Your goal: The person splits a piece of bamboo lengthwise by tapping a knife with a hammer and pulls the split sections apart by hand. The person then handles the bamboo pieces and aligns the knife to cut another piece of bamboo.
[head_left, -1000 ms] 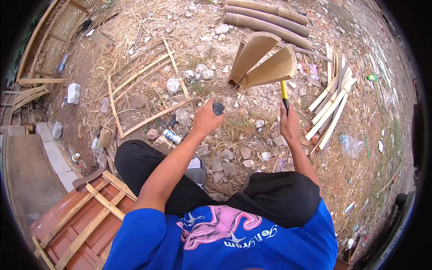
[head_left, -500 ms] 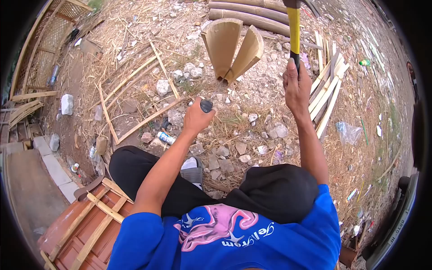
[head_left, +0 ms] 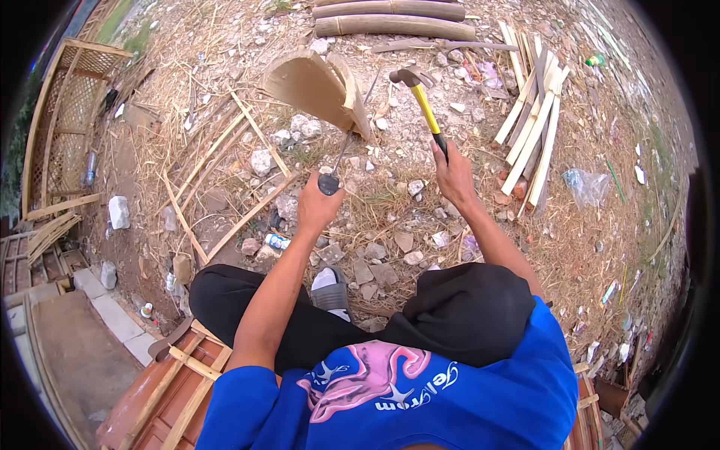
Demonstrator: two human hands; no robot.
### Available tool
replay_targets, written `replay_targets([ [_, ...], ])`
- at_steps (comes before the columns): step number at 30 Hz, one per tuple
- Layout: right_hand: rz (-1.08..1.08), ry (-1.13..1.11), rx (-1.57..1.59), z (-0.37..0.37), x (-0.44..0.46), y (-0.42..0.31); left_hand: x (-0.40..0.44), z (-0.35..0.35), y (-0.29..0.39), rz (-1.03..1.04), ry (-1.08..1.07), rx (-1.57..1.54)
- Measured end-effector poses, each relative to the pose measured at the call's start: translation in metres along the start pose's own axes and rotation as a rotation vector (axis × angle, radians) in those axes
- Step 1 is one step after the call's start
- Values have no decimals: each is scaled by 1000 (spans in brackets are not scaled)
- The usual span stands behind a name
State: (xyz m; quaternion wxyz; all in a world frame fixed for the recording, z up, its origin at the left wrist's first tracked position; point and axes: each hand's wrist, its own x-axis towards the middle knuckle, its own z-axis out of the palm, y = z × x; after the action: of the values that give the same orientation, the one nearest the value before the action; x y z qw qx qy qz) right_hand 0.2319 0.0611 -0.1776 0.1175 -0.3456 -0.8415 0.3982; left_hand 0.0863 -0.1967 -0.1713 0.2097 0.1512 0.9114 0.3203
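My left hand point(head_left: 318, 204) is closed around the black handle of a long-bladed knife point(head_left: 328, 184). Its thin blade, seen nearly edge-on, runs up to a split bamboo piece point(head_left: 311, 86) and past its lower end. A second, narrower bamboo half point(head_left: 355, 105) stands tilted against the wide one; how far the blade sits between them I cannot tell. In my right hand point(head_left: 455, 180) is a hammer point(head_left: 425, 109) with a yellow and black handle. The hammer head is raised just right of the bamboo, apart from it.
Bamboo poles point(head_left: 394, 28) lie at the far side. Pale split strips point(head_left: 536, 124) are heaped at the right, near a clear plastic bag point(head_left: 586, 187). A thin wooden frame point(head_left: 247, 210) lies to the left among stones and straw. My crossed legs point(head_left: 465, 307) are close below.
The hammer has come down and left from above, nearer the bamboo. The bamboo halves have tilted left and sit closer together. My left hand has shifted slightly left with the knife.
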Motion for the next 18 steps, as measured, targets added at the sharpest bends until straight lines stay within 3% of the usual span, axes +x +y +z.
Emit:
replay_targets([
  [4,-180,24,153,-9,1,-40,1,-5,4,-21,-15,9],
  [7,-160,-96,-59,28,6,-10,1,-2,0,-21,-8,30],
  [10,-93,-126,-90,12,18,-22,3,-4,2,-5,17,37],
  [14,-248,100,1,-45,32,-83,2,-7,5,-33,3,28],
  [16,-327,186,347,-64,37,-109,1,-9,7,-35,-12,30],
  [18,-380,121,716,-72,28,-128,0,-11,11,-60,-41,28],
])
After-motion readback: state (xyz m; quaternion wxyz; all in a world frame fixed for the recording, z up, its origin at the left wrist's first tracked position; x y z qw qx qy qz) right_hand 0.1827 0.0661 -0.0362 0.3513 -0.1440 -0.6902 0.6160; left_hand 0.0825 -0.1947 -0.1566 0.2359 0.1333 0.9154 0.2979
